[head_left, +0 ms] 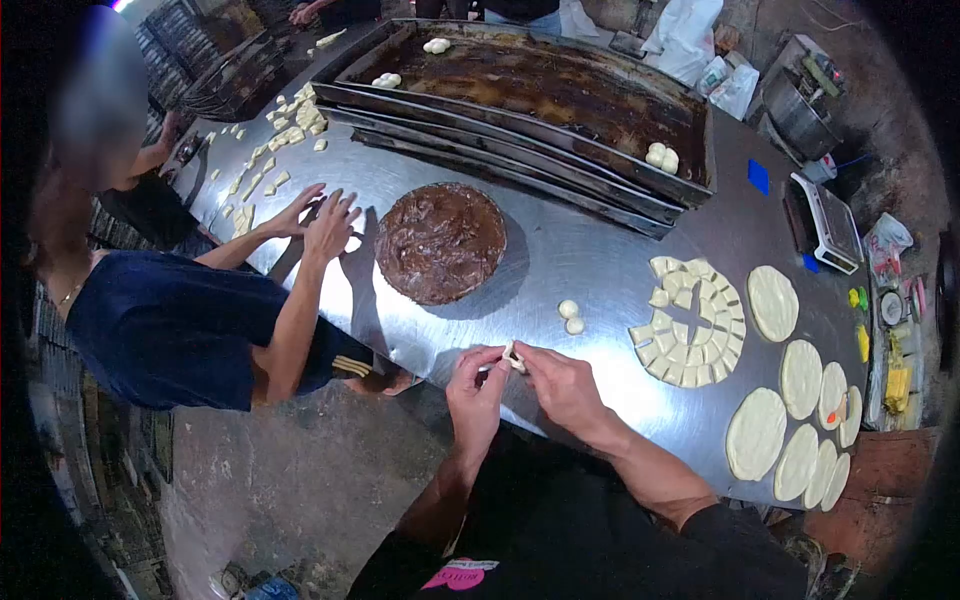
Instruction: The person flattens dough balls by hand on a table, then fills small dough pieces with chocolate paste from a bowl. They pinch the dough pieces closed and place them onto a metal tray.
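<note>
Between the fingertips of my left hand (474, 398) and my right hand (562, 388) is a small piece of dough (514, 357), pinched by both over the table's near edge. Its surface looks folded or hollowed. Just beyond my right hand, two small dough balls (570, 318) touch each other on the metal table (590, 265). A round mound of dark brown paste (441, 243) sits farther off to the left; any container under it is hard to make out. To the right lies a dough round cut into many small pieces (690, 362).
Several flat dough discs (755, 434) lie along the right side. Stacked dark baking trays (520, 80) stand at the back, dough clusters (662, 157) on the top one. At left, a co-worker's hands (318, 225) hover near scattered dough pieces (300, 118). A scale (832, 225) stands far right.
</note>
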{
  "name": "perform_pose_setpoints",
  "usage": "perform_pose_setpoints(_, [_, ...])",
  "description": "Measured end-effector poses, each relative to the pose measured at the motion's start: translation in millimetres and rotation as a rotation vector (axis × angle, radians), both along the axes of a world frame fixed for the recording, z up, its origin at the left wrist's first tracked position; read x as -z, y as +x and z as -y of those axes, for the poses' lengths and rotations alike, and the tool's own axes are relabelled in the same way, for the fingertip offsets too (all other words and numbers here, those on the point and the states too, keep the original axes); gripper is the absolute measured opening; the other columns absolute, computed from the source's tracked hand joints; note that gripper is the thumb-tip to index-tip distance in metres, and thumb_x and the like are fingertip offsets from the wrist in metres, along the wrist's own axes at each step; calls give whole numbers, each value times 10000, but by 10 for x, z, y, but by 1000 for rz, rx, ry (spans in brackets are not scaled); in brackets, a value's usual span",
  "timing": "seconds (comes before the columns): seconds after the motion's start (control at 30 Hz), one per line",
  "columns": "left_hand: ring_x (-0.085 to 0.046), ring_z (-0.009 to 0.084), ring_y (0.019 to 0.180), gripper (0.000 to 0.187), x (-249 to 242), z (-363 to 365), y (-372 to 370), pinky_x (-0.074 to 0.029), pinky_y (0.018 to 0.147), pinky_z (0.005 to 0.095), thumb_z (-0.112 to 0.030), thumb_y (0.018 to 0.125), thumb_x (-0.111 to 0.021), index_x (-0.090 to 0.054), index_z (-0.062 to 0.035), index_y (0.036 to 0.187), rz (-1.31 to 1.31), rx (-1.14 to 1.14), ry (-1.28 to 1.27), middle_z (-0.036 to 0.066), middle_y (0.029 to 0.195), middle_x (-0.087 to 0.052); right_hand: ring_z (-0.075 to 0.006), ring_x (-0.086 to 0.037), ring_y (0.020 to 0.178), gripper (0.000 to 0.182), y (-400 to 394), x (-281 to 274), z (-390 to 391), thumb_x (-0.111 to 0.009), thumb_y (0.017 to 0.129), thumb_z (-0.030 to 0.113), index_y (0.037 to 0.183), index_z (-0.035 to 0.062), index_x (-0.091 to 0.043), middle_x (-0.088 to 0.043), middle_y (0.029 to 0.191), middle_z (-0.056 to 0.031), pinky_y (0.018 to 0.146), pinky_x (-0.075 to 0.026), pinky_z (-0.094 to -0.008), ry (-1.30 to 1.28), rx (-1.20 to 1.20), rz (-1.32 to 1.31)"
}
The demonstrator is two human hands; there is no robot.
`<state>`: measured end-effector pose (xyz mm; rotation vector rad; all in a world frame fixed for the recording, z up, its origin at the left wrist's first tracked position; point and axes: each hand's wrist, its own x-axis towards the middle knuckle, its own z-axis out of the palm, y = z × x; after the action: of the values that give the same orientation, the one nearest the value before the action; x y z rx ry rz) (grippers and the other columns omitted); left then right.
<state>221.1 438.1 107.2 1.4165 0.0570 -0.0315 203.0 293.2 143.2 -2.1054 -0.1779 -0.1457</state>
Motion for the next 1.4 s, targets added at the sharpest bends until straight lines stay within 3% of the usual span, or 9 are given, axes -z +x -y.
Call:
perform_pose_setpoints(0.1, [-582, 146, 989, 131, -3, -131, -19, -496, 855, 292, -11, 894, -602, -616, 7, 1023, 131, 60, 53, 72, 1079, -606, -303, -664, 802, 230, 14, -258, 104, -645, 838, 84, 1061, 30, -644, -652, 952, -147, 674, -532, -376, -80, -47, -21])
perform_pose_setpoints(0.17, [-585, 152, 999, 176, 34, -210, 17, -489, 871, 291, -1, 895, -593, -584, 8, 1071, -185, 361, -515, 92, 1080, -599, -292, -643, 747, 165, 111, -312, 90, -668, 829, 127, 972, 45, -671, -635, 875, -129, 631, -511, -364, -77, -17, 34])
perform_pose_setpoints(0.23, [-586, 159, 1006, 231, 64, -272, 85, -489, 878, 295, -4, 893, -595, -557, 10, 1121, -229, 390, -523, 106, 1082, -594, -286, -634, 747, 146, 219, -336, 33, -672, 827, 133, 931, 30, -677, -610, 824, -123, 640, -510, -357, 107, -42, -87])
perform_pose_setpoints(0.47, [-584, 207, 1095, 318, 133, -427, 232, -472, 977, 358, -54, 938, -552, -528, 45, 1240, -343, 185, -519, 136, 1199, -584, -283, -640, 822, 154, 338, -93, -423, -629, 842, 47, 990, 18, -658, -632, 912, -135, 727, -521, -359, -9, 31, 204])
perform_pose_setpoints(0.63, [-593, 209, 1084, 335, 136, -614, 413, -490, 954, 360, -100, 965, -525, -526, 71, 1254, -406, 376, -756, 156, 1216, -577, -245, -609, 758, 212, 491, -52, -328, -690, 805, 99, 1009, 61, -647, -623, 883, -85, 651, -448, -365, -254, -108, 236])
perform_pose_setpoints(1.03, [-607, 180, 996, 472, 402, 434, 372, -487, 891, 295, -92, 897, -624, -492, 8, 1340, -523, 985, -172, 146, 1206, -595, -217, -561, 766, 163, -427, 374, 520, -711, 700, 109, 825, 125, -607, -571, 750, -32, 698, -376, -366, -400, 405, 128])
perform_pose_setpoints(1.17, [-607, 205, 1057, 453, 455, 1217, 305, -480, 896, 315, -177, 881, -656, -547, -12, 1288, -158, 1097, 592, 167, 1217, -610, -262, -578, 901, 199, -1497, 864, 1246, -652, 752, 123, 945, 127, -607, -601, 902, -55, 789, -404, -412, -728, 676, -229])
perform_pose_setpoints(1.3, [-599, 357, 1004, 318, 1053, 1960, 553, -483, 871, 416, -164, 829, -642, -621, 5, 1098, 594, 835, 709, 214, 1086, -616, -261, -537, 1091, 248, -2184, 1156, 1088, -626, 744, 126, 990, 98, -611, -600, 1057, -70, 882, -394, -426, -893, 683, -128])
perform_pose_setpoints(1.4, [-581, 380, 984, 278, 981, 2252, 604, -480, 848, 450, -133, 821, -624, -628, -7, 1068, 662, 920, 999, 210, 1017, -612, -275, -592, 892, 142, -2068, 959, 1121, -624, 734, 99, 875, 90, -642, -616, 902, -78, 799, -420, -424, -676, 815, -163])
